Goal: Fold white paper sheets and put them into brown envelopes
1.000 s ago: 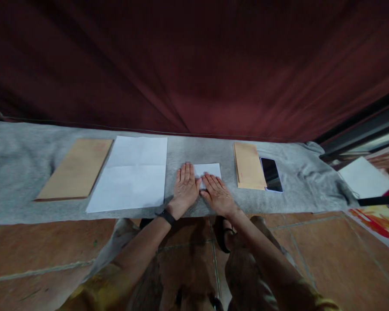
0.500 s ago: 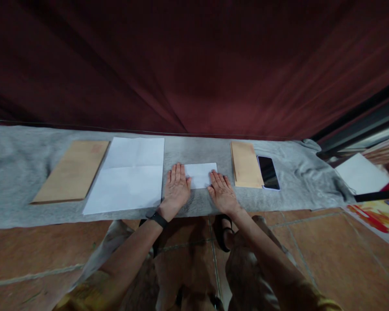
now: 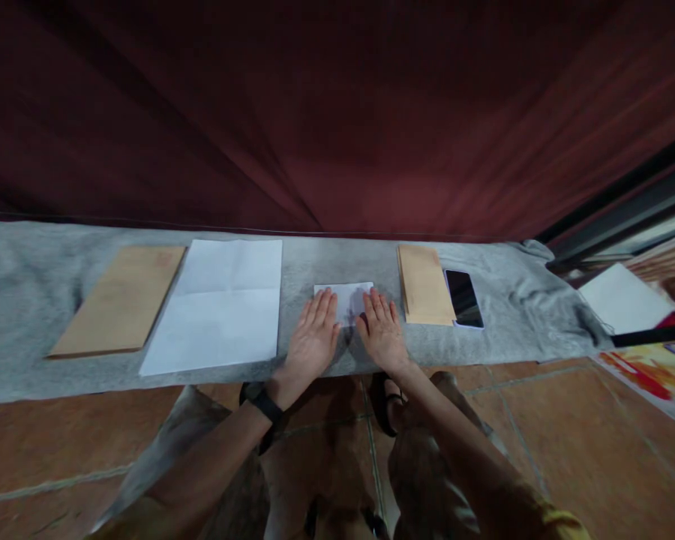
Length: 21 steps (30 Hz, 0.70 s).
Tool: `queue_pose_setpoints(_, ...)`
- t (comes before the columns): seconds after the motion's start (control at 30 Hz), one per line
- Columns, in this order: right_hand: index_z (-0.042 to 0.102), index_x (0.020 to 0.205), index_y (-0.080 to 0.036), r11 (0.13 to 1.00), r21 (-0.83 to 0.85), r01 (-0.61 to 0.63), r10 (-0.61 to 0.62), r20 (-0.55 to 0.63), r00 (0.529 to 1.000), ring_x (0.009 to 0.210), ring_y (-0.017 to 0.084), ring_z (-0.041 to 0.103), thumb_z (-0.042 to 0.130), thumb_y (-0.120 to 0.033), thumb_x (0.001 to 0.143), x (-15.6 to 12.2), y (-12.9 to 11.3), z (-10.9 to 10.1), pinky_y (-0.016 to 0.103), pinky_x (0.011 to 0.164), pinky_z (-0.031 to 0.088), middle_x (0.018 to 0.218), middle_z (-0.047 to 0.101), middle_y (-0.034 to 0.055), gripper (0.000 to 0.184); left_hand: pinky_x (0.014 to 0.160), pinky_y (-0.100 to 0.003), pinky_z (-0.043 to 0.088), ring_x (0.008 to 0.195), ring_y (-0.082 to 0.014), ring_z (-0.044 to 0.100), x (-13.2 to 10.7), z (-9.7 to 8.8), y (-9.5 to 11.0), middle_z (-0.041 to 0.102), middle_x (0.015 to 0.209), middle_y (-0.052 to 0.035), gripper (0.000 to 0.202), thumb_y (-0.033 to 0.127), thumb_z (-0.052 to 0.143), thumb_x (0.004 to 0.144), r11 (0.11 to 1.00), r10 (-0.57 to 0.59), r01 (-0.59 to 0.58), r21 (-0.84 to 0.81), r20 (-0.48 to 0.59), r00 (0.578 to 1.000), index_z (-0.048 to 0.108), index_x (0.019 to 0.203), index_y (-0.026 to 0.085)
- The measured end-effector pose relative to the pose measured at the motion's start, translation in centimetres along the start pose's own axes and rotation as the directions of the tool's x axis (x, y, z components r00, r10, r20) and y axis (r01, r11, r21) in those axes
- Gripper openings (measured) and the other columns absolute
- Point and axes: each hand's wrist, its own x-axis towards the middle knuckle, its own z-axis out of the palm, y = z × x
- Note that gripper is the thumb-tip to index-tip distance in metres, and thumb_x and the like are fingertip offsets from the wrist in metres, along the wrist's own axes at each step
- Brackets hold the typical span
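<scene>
A small folded white paper (image 3: 349,301) lies flat on the grey cloth in front of me. My left hand (image 3: 313,334) rests on its left part, palm down with the fingers stretched out. On its right end lies my right hand (image 3: 382,330), also flat, with the thumb pointing inward. Both hands cover parts of the paper's near side. To the left is a stack of larger white sheets (image 3: 219,315) with a crease across the middle.
Brown envelopes (image 3: 121,304) lie at the far left. Smaller tan envelopes (image 3: 426,286) lie to the right, touching a phone (image 3: 464,298). The grey cloth (image 3: 517,300) covers a narrow surface before a dark red curtain (image 3: 337,150). A white sheet (image 3: 624,300) and a colourful print (image 3: 652,375) are at far right.
My left hand has slid right and nearer to me across the paper, uncovering its far left corner. My right hand stays on the right end. The view has shifted slightly.
</scene>
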Motion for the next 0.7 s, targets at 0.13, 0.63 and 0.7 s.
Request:
queue_pose_setpoints(0.13, 0.036, 0.157, -0.011, 1.0, -0.004, 0.026, -0.026, 0.037, 0.999, 0.152, 0.029, 0.029, 0.039, -0.036, 0.105, 0.0, -0.8, 0.2, 0.049, 0.124, 0.023, 0.166, 0.028, 0.0147, 0.058, 0.125, -0.047, 0.031, 0.154, -0.0277, 0.025, -1.8, 0.8, 1.6, 0.036, 0.162, -0.0195, 0.058, 0.036, 0.039, 0.103, 0.988, 0.149, -0.146, -0.042, 0.071, 0.986, 0.038, 0.152, 0.004)
queue_pose_setpoints(0.63, 0.038, 0.153, -0.003, 0.991, -0.004, -0.135, 0.135, 0.004, 0.991, 0.15, 0.031, 0.032, 0.039, -0.029, 0.103, 0.5, 1.8, 0.8, 0.049, 0.119, 0.032, 0.161, 0.037, 0.0222, 0.057, 0.125, -0.051, 0.027, 0.155, -0.0317, 0.02, -3.4, 1.2, 0.8, 0.027, 0.164, -0.0237, 0.082, 0.057, 0.048, 0.098, 0.995, 0.082, -0.088, 0.045, 0.111, 0.99, 0.03, 0.156, 0.003)
queue_pose_setpoints(0.7, 0.042, 0.152, -0.005, 0.988, 0.015, -0.151, 0.151, 0.0, 0.989, 0.148, 0.032, 0.035, 0.041, -0.028, 0.102, 0.7, 2.0, 0.8, 0.049, 0.117, 0.033, 0.159, 0.041, 0.0212, 0.055, 0.125, -0.05, 0.026, 0.155, -0.0317, 0.021, -3.5, 1.1, 0.8, 0.027, 0.164, -0.0238, 0.082, 0.057, 0.047, 0.098, 0.996, 0.07, -0.076, 0.051, 0.111, 0.991, 0.03, 0.156, 0.002)
